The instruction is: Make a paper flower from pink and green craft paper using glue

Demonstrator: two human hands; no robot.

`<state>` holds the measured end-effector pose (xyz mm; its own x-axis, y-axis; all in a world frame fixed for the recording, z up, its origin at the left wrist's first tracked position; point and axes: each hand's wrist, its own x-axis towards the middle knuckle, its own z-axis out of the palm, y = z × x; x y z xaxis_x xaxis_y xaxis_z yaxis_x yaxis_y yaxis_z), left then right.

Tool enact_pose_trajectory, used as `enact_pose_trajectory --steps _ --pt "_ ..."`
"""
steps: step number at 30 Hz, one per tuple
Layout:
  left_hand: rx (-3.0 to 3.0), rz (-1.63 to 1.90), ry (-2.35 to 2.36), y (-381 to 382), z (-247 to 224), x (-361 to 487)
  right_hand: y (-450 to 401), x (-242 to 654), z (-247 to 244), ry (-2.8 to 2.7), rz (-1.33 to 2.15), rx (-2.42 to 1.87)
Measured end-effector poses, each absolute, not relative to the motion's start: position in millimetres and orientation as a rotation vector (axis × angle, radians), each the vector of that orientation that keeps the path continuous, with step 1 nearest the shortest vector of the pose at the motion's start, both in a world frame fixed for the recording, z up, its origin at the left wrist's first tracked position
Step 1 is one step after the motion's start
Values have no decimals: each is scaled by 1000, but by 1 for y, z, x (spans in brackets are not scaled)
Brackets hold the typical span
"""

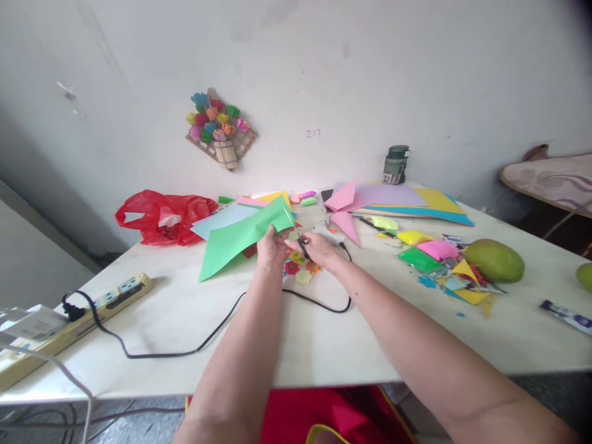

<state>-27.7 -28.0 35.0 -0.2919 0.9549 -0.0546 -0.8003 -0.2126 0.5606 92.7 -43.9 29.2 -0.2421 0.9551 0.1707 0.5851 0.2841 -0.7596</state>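
Note:
My left hand (272, 248) is closed on a sheet of green paper (235, 235), thumb on top, and the sheet bends up off the table to the left. In my right hand (319, 248) is a pair of scissors (302, 245) with dark handles. Its blades point up and away from me, at the right edge of the green sheet. Just below both hands lie several small paper flowers (292, 267) in red, orange and yellow, partly hidden by my fingers. A pale scalloped paper piece (304, 277) rests in front of them.
Behind are coloured sheets (407, 196), a red plastic bag (161, 216) and a dark bottle (396, 165). Paper scraps (467, 290) and a green mango (494, 260) lie right. A black cord (161, 356) runs from the power strip (115, 302) across the table's front.

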Motion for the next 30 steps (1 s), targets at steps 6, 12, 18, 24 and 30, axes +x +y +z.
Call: enact_pose_trajectory --steps 6,12,18,24,30 --pt "410 1883 531 -26 32 -27 -47 93 33 -1926 778 -1371" --pt "406 1840 521 -29 32 -28 -48 93 33 -1900 837 -1332" --pt "387 1813 549 -28 31 -27 -50 93 34 -1893 854 -1315" --pt "403 1786 591 -27 29 -27 -50 92 34 -1898 880 -1318" --pt "409 1796 559 -28 30 -26 -49 91 34 -1906 850 -1353"
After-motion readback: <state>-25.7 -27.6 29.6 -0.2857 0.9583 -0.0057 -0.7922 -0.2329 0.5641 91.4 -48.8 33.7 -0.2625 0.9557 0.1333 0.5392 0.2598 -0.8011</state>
